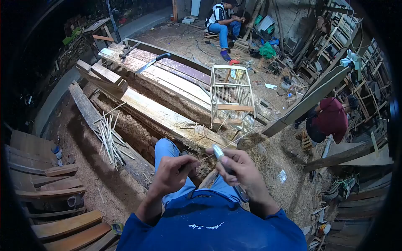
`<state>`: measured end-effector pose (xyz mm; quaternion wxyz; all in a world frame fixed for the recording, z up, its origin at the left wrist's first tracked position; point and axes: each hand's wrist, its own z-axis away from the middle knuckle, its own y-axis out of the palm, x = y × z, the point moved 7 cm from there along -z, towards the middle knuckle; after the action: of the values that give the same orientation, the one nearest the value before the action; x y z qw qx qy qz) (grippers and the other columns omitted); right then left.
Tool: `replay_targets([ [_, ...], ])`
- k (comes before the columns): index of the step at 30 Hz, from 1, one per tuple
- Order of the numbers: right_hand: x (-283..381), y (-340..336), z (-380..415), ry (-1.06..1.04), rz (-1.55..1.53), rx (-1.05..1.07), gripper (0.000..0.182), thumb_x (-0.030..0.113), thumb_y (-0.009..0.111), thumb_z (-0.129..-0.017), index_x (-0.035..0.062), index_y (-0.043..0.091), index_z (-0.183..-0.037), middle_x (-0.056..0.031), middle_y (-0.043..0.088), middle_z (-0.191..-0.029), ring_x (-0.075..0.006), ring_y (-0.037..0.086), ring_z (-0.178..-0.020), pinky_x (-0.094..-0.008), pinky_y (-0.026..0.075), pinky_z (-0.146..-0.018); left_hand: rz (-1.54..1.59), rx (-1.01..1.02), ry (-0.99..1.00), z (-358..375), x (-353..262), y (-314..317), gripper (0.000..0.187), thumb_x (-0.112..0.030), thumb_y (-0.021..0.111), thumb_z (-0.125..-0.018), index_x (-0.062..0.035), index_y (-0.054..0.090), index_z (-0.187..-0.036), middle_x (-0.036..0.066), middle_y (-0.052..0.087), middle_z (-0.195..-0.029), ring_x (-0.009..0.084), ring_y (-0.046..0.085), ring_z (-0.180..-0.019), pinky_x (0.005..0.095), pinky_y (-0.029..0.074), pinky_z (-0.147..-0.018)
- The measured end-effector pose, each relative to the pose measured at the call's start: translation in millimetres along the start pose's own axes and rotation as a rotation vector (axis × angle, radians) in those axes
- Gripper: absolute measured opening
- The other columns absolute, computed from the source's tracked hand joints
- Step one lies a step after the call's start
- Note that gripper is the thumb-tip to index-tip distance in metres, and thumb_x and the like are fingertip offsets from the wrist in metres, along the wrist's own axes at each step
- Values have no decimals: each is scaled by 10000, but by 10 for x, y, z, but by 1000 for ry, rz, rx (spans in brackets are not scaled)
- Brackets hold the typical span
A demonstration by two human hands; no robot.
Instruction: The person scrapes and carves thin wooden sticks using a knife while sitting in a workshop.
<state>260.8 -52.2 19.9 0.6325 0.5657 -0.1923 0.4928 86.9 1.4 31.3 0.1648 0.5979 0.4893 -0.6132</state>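
Note:
A thin pale stick (205, 158) runs between my two hands, above my lap. My left hand (178, 172) is closed, with its fingers pinching the stick's near end. In my right hand (239, 167) is a small tool (218, 153) with a shiny metal part and a dark lower part; the fingers are wrapped round it. The stick passes at the metal part and extends up to the right. Beyond my hands, a slatted wooden frame (234, 107) stands at the end of the bench.
Planks form a long bench (155, 108), with shavings, a saw (153, 62) and a hammer (129, 51) on it. Thin sticks (109, 140) lie on a board at left. One person (222, 21) sits at the back, another (331, 119) bends at right, behind a post (307, 100).

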Motion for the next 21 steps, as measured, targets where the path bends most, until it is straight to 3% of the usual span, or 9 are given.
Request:
replay_targets([
  [4, 316, -266, 110, -198, -22, -93, 437, 197, 544, -1058, -43, 503, -1420, -15, 565, -730, -21, 390, -443, -177, 276, -376, 52, 25, -14, 73, 36, -39, 79, 36, 623, -935, 36, 697, -962, 119, 731, -757, 187, 738, -693, 292, 551, -609],
  [9, 226, -245, 49, -101, -18, -61, 431, 187, 523, -1063, -22, 487, -1439, -19, 551, -700, -23, 361, -399, -179, 269, -349, 37, -18, 13, 81, 24, -103, 87, 58, 623, -925, 36, 705, -942, 128, 733, -762, 173, 746, -722, 282, 561, -626],
  [11, 528, -686, 200, -344, 140, -344, 437, 179, 516, -1064, -16, 471, -1452, -26, 560, -708, -28, 365, -397, -185, 287, -337, 42, -20, -13, 136, 89, -137, 101, 73, 614, -915, 38, 706, -940, 126, 734, -762, 175, 747, -722, 281, 564, -630],
  [14, 788, -894, 338, -486, 20, -302, 464, 175, 521, -1058, 9, 446, -1485, -36, 582, -718, -33, 387, -396, -194, 303, -326, 49, -3, -89, 198, 261, -170, 156, 119, 584, -884, 49, 707, -950, 125, 739, -776, 180, 747, -721, 280, 575, -657],
  [21, 237, -375, 127, -288, -14, -176, 589, 174, 556, -1050, 137, 321, -1589, -54, 607, -748, -41, 384, -423, -198, 316, -371, 151, -34, -110, 160, 296, -88, 156, 107, 566, -916, 56, 697, -985, 134, 745, -801, 169, 747, -752, 287, 578, -679],
])
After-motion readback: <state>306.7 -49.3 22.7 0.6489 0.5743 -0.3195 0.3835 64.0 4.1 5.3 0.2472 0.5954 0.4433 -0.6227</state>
